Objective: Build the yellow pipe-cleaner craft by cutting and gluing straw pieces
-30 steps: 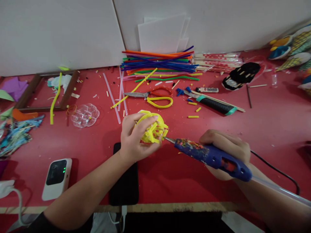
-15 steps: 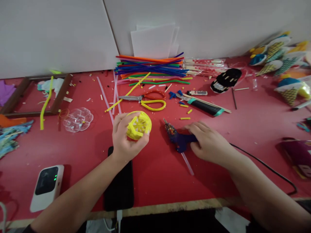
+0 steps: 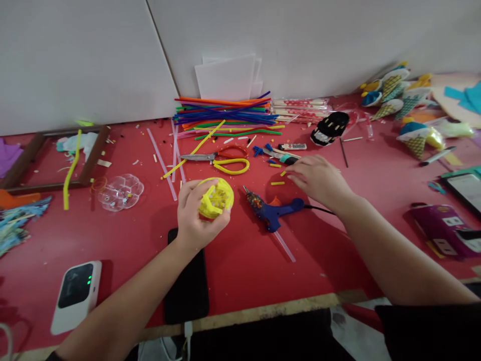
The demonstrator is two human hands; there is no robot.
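Where the red table [image 3: 244, 265] ends, nearest the person: a phone [image 3: 190, 298] lies flat, a white plug at its near end and the left wrist over its far part.
Left of that arm: a white box [image 3: 75, 296] with two green lights.
Left hand [image 3: 195, 215]: thumb and fingers curl round the yellow piece [image 3: 218, 200], gripping it above the table, its hollow side in my view.
Glue gun [image 3: 276, 213]: lies on the table between the hands, blue, nozzle towards the yellow piece, a clear stick poking out behind; neither hand grips it.
Right hand [image 3: 319, 178]: palm down past the gun, fingertips at the yellow stubs [image 3: 278, 183]; from here I can't make out whether they pinch one.
Palette [image 3: 122, 193]: clear, well off to the left.
Scissors [image 3: 231, 166]: just beyond the yellow piece, one handle red, one yellow.
Knife [image 3: 288, 159]: beyond the stubs, its handle partly hidden by the right hand.
Stems [image 3: 225, 113]: a bundle of many colours, farther back.
Cards [image 3: 227, 77]: white, leaning on the wall [image 3: 300, 40] behind the stems.
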